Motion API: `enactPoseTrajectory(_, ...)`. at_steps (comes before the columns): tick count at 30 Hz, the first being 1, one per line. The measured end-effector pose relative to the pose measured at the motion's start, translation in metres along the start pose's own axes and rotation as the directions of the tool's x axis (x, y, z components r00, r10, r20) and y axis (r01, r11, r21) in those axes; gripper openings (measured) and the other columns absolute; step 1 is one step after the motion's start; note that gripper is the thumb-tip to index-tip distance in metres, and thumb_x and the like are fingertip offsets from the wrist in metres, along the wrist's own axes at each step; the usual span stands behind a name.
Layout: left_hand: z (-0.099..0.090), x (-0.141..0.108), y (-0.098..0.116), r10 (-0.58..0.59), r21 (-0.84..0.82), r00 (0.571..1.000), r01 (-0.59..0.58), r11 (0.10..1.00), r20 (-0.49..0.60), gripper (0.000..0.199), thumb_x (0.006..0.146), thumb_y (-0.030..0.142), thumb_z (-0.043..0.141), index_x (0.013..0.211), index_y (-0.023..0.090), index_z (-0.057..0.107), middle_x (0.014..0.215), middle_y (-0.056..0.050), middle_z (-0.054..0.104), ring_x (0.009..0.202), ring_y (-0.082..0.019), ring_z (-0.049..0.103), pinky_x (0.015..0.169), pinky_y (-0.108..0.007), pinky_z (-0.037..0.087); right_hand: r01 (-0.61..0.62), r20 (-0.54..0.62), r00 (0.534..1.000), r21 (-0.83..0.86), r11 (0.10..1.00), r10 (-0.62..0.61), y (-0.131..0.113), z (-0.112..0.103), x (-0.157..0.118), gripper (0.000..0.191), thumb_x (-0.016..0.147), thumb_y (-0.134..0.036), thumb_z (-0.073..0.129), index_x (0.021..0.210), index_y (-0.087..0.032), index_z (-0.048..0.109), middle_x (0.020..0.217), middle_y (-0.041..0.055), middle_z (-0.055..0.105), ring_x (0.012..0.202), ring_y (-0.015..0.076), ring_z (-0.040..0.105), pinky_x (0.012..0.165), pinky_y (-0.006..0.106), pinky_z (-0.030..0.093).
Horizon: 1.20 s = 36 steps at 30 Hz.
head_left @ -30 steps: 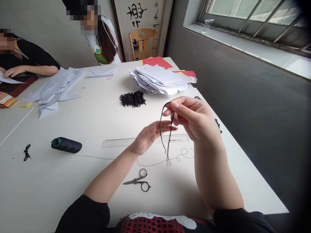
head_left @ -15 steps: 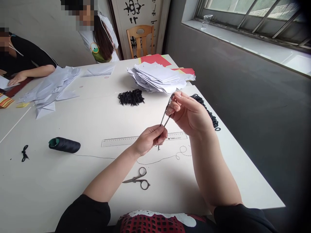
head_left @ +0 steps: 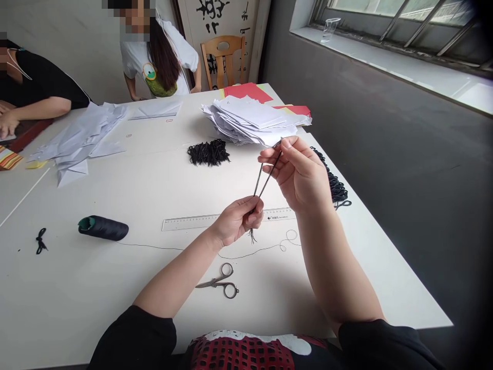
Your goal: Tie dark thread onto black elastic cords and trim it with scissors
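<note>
One pair of scissors (head_left: 216, 283) lies near one ruler (head_left: 188, 222); left hand's (head_left: 235, 221) and right hand's (head_left: 303, 174) fingers pinch one black cord (head_left: 268, 177).

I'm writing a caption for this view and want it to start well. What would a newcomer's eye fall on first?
Probably the loop of black cord, held taut over the white table between the left hand and the right hand. Next, perhaps, the untidy stack of white paper beyond the hands, towards the far end. The dark spool of thread, lying on its side at the left, also stands out.
</note>
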<state>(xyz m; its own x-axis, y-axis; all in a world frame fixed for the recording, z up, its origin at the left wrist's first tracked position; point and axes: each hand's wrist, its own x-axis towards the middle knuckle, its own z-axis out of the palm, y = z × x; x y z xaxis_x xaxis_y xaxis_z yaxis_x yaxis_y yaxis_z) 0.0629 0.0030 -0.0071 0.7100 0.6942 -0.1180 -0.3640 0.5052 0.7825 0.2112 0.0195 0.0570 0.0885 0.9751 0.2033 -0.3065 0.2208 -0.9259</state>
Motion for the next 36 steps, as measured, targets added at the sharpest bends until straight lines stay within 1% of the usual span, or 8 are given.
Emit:
enactPoseTrajectory(4, -0.002, 0.002, -0.002, -0.054, -0.041, 0.998, 0.053, 0.998, -0.038, 0.026, 0.092, 0.029, 0.054, 0.070, 0.015, 0.053, 0.054, 0.005, 0.033, 0.049, -0.007, 0.029, 0.050, -0.018, 0.028, 0.067, -0.104, 0.992, 0.007, 0.998, -0.066, 0.009, -0.003, 0.005, 0.020, 0.084, -0.035, 0.064, 0.079, -0.023, 0.049, 0.093, -0.0001, 0.063, 0.088, 0.0131, 0.062, 0.073, 0.026, 0.050)
enactPoseTrajectory(9, -0.008, 0.004, -0.007, -0.105, -0.029, 0.994, 0.104, 0.994, -0.043, 0.027, 0.090, 0.031, 0.060, 0.071, 0.013, 0.056, 0.057, 0.003, 0.042, 0.051, -0.006, 0.038, 0.051, -0.018, 0.033, -0.030, -0.094, 0.994, 0.210, 0.977, 0.051, 0.015, -0.007, 0.012, 0.022, 0.082, -0.036, 0.066, 0.081, -0.023, 0.049, 0.091, 0.0000, 0.067, 0.084, 0.0147, 0.066, 0.075, 0.029, 0.053)
enactPoseTrajectory(13, -0.014, 0.004, -0.008, -0.162, 0.059, 0.987, 0.163, 0.985, -0.023, 0.028, 0.087, 0.037, 0.066, 0.078, 0.011, 0.064, 0.065, -0.002, 0.058, 0.058, -0.007, 0.052, 0.056, -0.019, 0.040, -0.035, -0.162, 0.983, 0.311, 0.950, 0.089, 0.012, -0.012, 0.018, 0.019, 0.083, -0.027, 0.067, 0.079, -0.022, 0.049, 0.078, -0.0026, 0.064, 0.068, 0.0095, 0.063, 0.063, 0.022, 0.052)
enactPoseTrajectory(17, -0.018, 0.003, -0.006, -0.205, 0.122, 0.978, 0.201, 0.972, 0.024, 0.033, 0.086, 0.043, 0.067, 0.077, 0.012, 0.063, 0.070, -0.004, 0.066, 0.062, -0.010, 0.061, 0.064, -0.022, 0.046, -0.034, -0.147, 0.984, 0.390, 0.920, 0.099, 0.005, -0.019, 0.020, 0.023, 0.085, -0.017, 0.064, 0.072, -0.020, 0.045, 0.059, -0.0075, 0.045, 0.044, 0.0027, 0.039, 0.042, 0.015, 0.036)
enactPoseTrajectory(27, -0.022, -0.002, 0.011, -0.297, 0.426, 0.953, 0.244, 0.871, 0.062, 0.040, 0.087, 0.052, 0.061, 0.084, 0.013, 0.069, 0.097, -0.013, 0.075, 0.089, -0.019, 0.071, 0.082, -0.029, 0.051, 0.001, -0.156, 0.986, 0.327, 0.945, 0.053, -0.002, -0.029, 0.019, 0.027, 0.082, -0.019, 0.066, 0.070, -0.021, 0.042, 0.058, -0.0072, 0.034, 0.044, 0.0046, 0.033, 0.040, 0.018, 0.033)
enactPoseTrajectory(31, -0.039, -0.011, 0.035, -0.279, 0.627, 0.960, 0.226, 0.745, -0.014, 0.037, 0.090, 0.046, 0.056, 0.078, 0.014, 0.069, 0.086, -0.010, 0.075, 0.079, -0.015, 0.069, 0.078, -0.027, 0.048, 0.070, -0.184, 0.982, 0.187, 0.980, -0.035, 0.010, -0.030, 0.023, 0.020, 0.084, -0.027, 0.061, 0.075, -0.022, 0.043, 0.071, -0.0025, 0.054, 0.058, 0.0067, 0.053, 0.058, 0.020, 0.048)
enactPoseTrajectory(34, -0.057, -0.025, 0.052, -0.218, 0.662, 0.951, 0.308, 0.683, -0.219, 0.036, 0.089, 0.047, 0.055, 0.081, 0.014, 0.067, 0.080, -0.008, 0.074, 0.071, -0.015, 0.068, 0.072, -0.027, 0.048, 0.009, -0.161, 0.986, -0.204, 0.979, -0.043, 0.025, -0.030, 0.030, 0.014, 0.093, -0.032, 0.046, 0.084, -0.022, 0.044, 0.091, 0.0048, 0.065, 0.081, 0.0120, 0.065, 0.077, 0.027, 0.053)
enactPoseTrajectory(36, -0.066, -0.039, 0.055, -0.207, 0.672, 0.894, 0.438, 0.597, -0.398, 0.038, 0.087, 0.049, 0.054, 0.086, 0.014, 0.067, 0.082, -0.009, 0.074, 0.067, -0.015, 0.068, 0.068, -0.027, 0.048, -0.117, -0.080, 0.993, -0.630, 0.768, 0.086, 0.034, -0.028, 0.033, 0.016, 0.096, -0.031, 0.039, 0.089, -0.019, 0.048, 0.100, 0.0101, 0.068, 0.091, 0.0167, 0.066, 0.083, 0.033, 0.053)
